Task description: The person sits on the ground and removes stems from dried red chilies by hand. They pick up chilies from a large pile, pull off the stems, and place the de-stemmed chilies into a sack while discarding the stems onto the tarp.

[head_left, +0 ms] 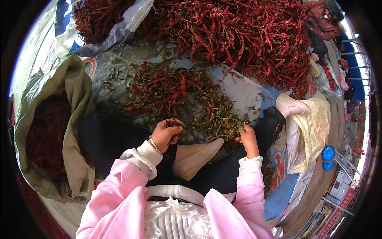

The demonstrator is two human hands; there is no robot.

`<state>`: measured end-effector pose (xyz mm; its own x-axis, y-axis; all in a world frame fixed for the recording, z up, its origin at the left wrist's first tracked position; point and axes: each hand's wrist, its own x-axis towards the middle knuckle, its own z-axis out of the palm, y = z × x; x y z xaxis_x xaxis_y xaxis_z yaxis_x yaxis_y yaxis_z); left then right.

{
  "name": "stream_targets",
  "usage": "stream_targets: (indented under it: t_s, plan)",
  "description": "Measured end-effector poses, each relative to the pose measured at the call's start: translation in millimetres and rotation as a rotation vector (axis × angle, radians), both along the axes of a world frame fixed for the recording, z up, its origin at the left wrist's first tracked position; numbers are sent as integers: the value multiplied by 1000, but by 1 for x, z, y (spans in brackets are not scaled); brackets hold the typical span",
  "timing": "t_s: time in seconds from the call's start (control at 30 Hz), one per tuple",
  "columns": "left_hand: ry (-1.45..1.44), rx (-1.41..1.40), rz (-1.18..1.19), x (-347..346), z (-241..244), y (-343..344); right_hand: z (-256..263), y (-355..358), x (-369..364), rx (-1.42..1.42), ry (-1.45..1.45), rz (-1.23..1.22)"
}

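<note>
My left hand [165, 134], with a metal bangle at its wrist, is closed around dried red chili pepper pieces [173, 122]. To the right, my right hand [248, 139] pinches a bit of pale green stem [242, 127] between thumb and fingers, at the edge of a heap of green chili stems [219, 119]. Above my left hand lies a loose pile of dried red chilies mixed with stems [161, 92]. A much larger heap of red chilies [238, 35] spreads behind it. At far left stands an open woven sack [79, 119] with dark red chilies inside.
My crossed legs and pale shoe [198, 159] lie below the stems. Another sack of chilies [131, 22] is at top left. A yellowish woven sack [312, 128] lies at right, near blue wheels [328, 154] on a metal frame. Another person's leg [317, 47] shows at upper right.
</note>
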<state>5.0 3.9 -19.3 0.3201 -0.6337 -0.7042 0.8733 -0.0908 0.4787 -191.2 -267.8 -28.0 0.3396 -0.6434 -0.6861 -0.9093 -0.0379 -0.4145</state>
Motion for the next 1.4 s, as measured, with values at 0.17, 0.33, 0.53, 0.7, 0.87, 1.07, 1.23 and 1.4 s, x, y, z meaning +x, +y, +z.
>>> stream_targets:
  t_s: [0.17,0.33,0.53,0.7,0.87,1.07,1.23,1.4]
  plan:
    - [-10,23,35,-2,-3,1,0,21,17,-913,-181,225]
    - [-86,27,-21,-5,-5,0,-12,80,87,-650,-281,400]
    - [-134,15,-55,-6,-8,3,-29,83,94,-606,-281,339]
    - [-139,-6,-121,-10,-10,-5,-7,115,70,-181,-616,311]
    - [-130,-10,-108,-10,-12,-5,9,132,72,-42,-615,557]
    - [-26,28,60,-1,-11,1,-7,92,94,-577,-539,524]
    - [124,-91,117,2,-7,3,-21,81,105,-604,-334,649]
    - [89,-85,110,5,-4,4,19,100,97,-101,-508,285]
